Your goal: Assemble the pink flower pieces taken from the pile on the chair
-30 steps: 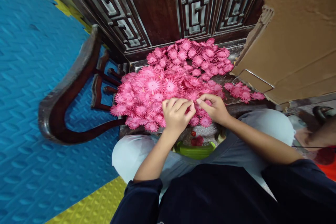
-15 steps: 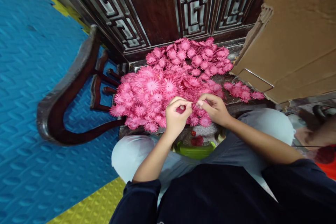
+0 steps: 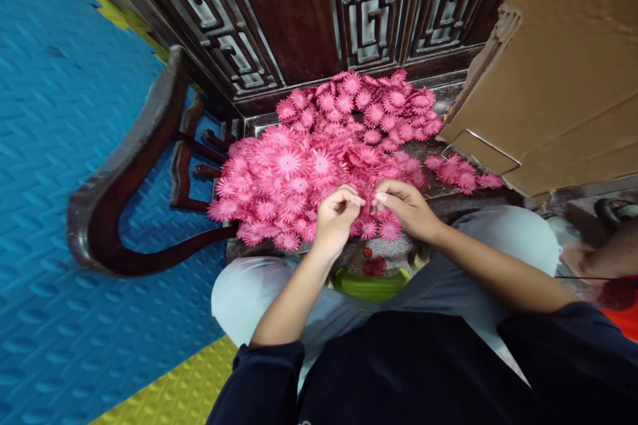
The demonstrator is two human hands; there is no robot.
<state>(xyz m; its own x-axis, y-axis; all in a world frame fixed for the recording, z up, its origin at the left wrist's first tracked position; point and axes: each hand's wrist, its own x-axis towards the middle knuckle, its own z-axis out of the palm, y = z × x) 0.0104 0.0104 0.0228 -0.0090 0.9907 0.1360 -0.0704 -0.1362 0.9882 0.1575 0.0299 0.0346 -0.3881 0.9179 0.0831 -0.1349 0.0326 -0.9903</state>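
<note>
The left hand (image 3: 335,219) and right hand (image 3: 409,210) pinch closed, whether on anything I cannot tell, by heaped pink, round, spiky-petalled flowers (image 3: 312,166).

Flowers (image 3: 288,164) are showing pink; floor mat (image 3: 54,159) is showing embossed blue and yellow; backrest (image 3: 285,16) is showing dark-brown geometric fretwork.

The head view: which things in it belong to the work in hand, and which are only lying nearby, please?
Apparently part of the work:
- left hand and right hand, fingertips close together; what they hold is unclear
- heaped pink flower pieces

Apparently just nearby:
- cardboard
- dark wooden armrest
- blue mat
</note>
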